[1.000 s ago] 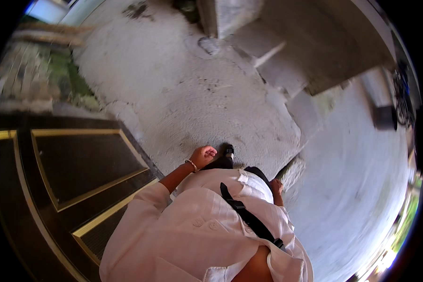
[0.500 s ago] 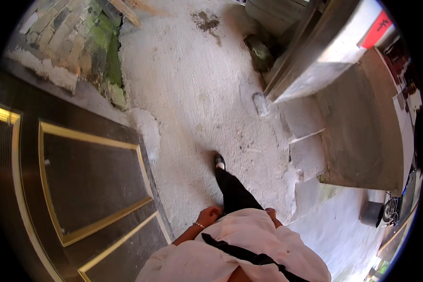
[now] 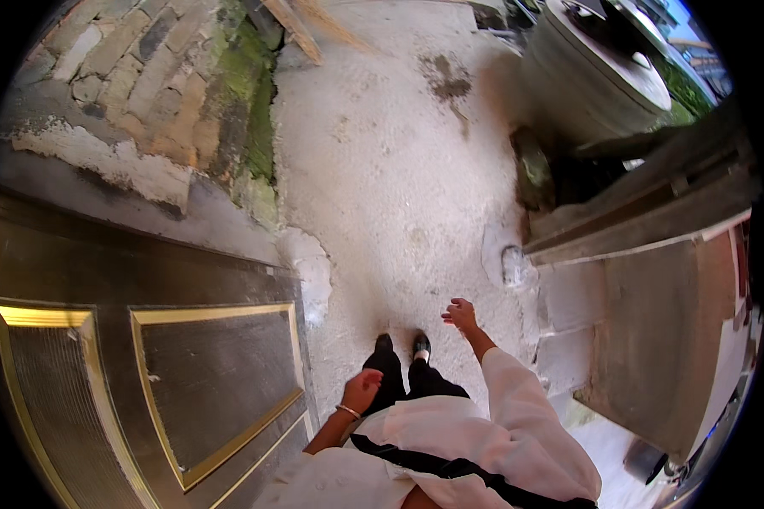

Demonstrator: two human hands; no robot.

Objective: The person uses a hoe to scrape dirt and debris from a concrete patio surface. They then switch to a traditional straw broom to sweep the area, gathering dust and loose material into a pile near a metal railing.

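My right hand (image 3: 460, 316) reaches forward over the concrete floor, fingers apart and holding nothing. Lower and to the left, my left hand (image 3: 362, 390) hangs beside my dark trouser leg, with a pale bracelet (image 3: 348, 411) at the wrist. Its fingers are loosely bent and partly hidden, and I see nothing in them. The nearest thing on that side is a brown door (image 3: 216, 284) with gold-edged panels; the hand is apart from it. A black strap (image 3: 433, 462) crosses my white shirt (image 3: 518, 407).
Rough concrete floor (image 3: 390, 187) runs ahead. A mossy brick wall (image 3: 157, 85) stands far left, with wooden boards (image 3: 293, 30) beyond. At right are a wooden door frame (image 3: 654, 199), a grey block wall (image 3: 645, 331) and a large pale round container (image 3: 586, 81). A dark bucket (image 3: 645, 461) sits lower right.
My right hand has swung forward from my side, and my left hand shows more fully. Both shoes are now in view. The door and frame have shifted lower in the picture.
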